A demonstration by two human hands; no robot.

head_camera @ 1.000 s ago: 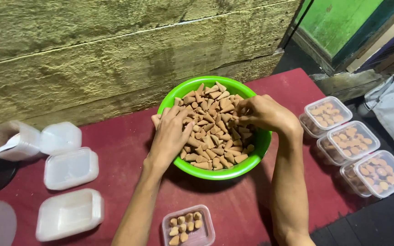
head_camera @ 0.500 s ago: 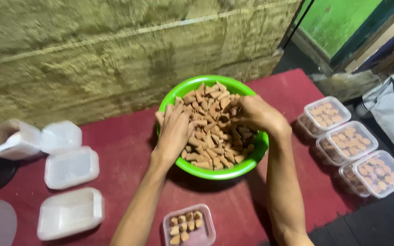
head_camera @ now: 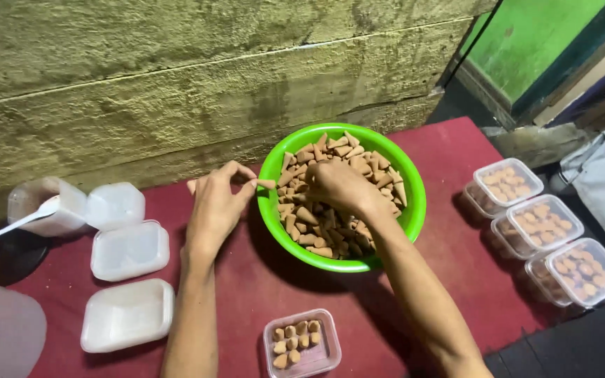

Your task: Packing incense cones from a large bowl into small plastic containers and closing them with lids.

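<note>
We see a rough, stained concrete wall [head_camera: 176, 77] right behind a dark red table [head_camera: 260, 287]. Off to our upper right there's a green panel [head_camera: 533, 35] in a dark frame, with dim floor below.

A dark red bench [head_camera: 246, 294] is carrying a green bowl [head_camera: 414, 210], white lids [head_camera: 129, 248], and clear tubs [head_camera: 301, 343] of brown cones.

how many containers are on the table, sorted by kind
Round green plastic bowl of brown cone-shaped pieces: 1
Clear square plastic tubs filled with cones and closed, at the right: 3
Clear plastic tub partly filled, open, at the front: 1
Empty translucent white plastic tubs at the left: 3
Total: 8
</note>
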